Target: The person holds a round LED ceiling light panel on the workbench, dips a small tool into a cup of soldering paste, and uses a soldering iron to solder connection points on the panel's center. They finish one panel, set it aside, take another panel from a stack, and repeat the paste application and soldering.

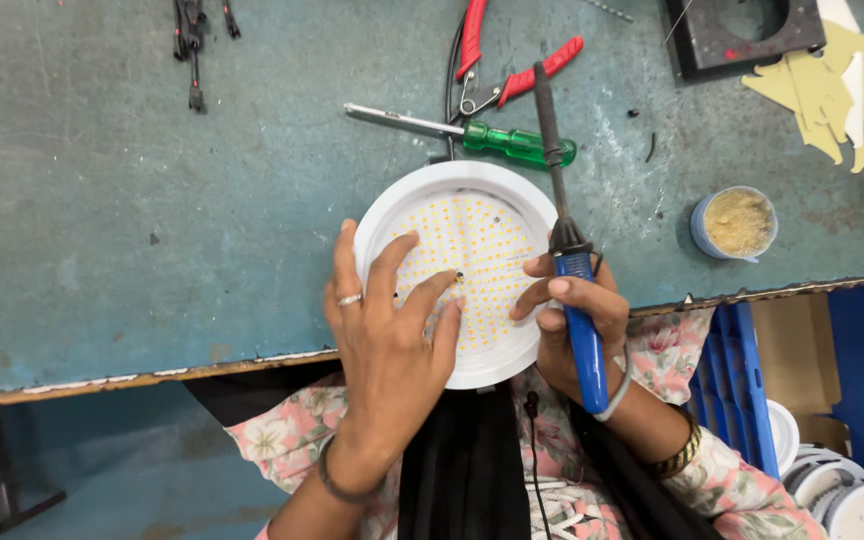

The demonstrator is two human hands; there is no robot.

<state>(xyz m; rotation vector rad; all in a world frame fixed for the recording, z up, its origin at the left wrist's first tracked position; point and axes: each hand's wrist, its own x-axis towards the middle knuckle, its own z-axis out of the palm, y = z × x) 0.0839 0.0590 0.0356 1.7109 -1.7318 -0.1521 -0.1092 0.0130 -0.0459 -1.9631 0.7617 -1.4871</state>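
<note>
Pressing spread fingers on the round LED panel light (pixel 472 250) at the teal workbench's (pixel 102 220) near edge, the left hand (pixel 387 330) is steadying it while the right hand (pixel 577 320) is gripping a blue-handled soldering iron (pixel 574 270); soldering seems underway, and the next touch calls for careful tip placement.

We see the scene in even, soft daylight, bright across the teal bench (pixel 132 200), which shows no hard glare. The white round lamp panel (pixel 462 190) is the brightest patch, close to washed out at its rim toward twelve o'clock. Shadows are faint and short (a thin one lies beside the green screwdriver (pixel 512 143)). Focus holds sharp mid-frame; the area under the bench, toward seven o'clock, falls dimmer.
</note>
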